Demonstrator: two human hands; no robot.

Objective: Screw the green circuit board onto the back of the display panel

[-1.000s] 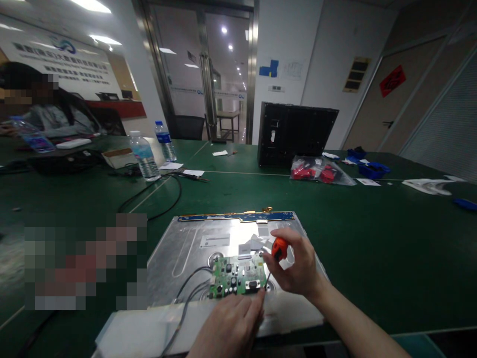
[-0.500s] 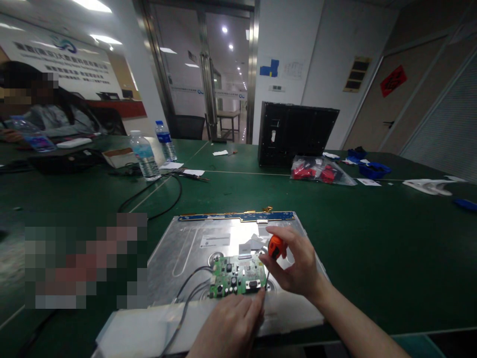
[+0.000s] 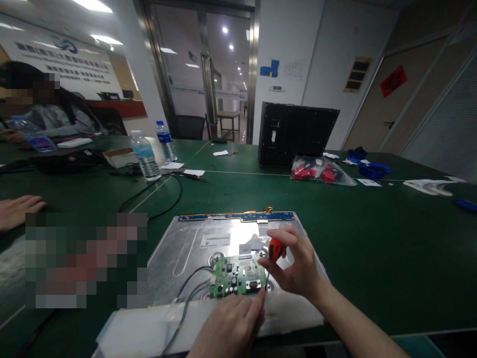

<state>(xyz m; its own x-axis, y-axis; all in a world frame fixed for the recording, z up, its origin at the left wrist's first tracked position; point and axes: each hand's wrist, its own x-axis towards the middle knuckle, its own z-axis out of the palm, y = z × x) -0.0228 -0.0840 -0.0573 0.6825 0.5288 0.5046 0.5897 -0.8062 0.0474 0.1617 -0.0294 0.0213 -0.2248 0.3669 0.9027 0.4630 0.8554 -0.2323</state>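
An orange-and-black screwdriver (image 3: 275,250) is pinched by the fingertips of my right hand (image 3: 298,261). Its thin shaft points down at the right front corner of a green circuit board (image 3: 239,271). The tip itself is too small to make out. My left hand (image 3: 233,318) lies at the board's near edge, index finger stretched to that same corner beside the shaft, the other fingers bent and the thumb hidden. Beneath the board is a silver metal display panel (image 3: 179,258), with a blue circuit strip (image 3: 238,217) along its far edge. Dark cables (image 3: 186,298) run from the board's left side.
White foam sheet (image 3: 137,325) lies along the panel's near edge. Beyond stand a black monitor housing (image 3: 298,134), a clear bag of red parts (image 3: 320,171) and water bottles (image 3: 145,156). Another person's hand (image 3: 20,211) rests at the left, and a person sits farther back.
The screwdriver handle has turned slightly in my right fingers, which have shifted a little. My left hand stays put. Another person's hand has come into view at the left edge.
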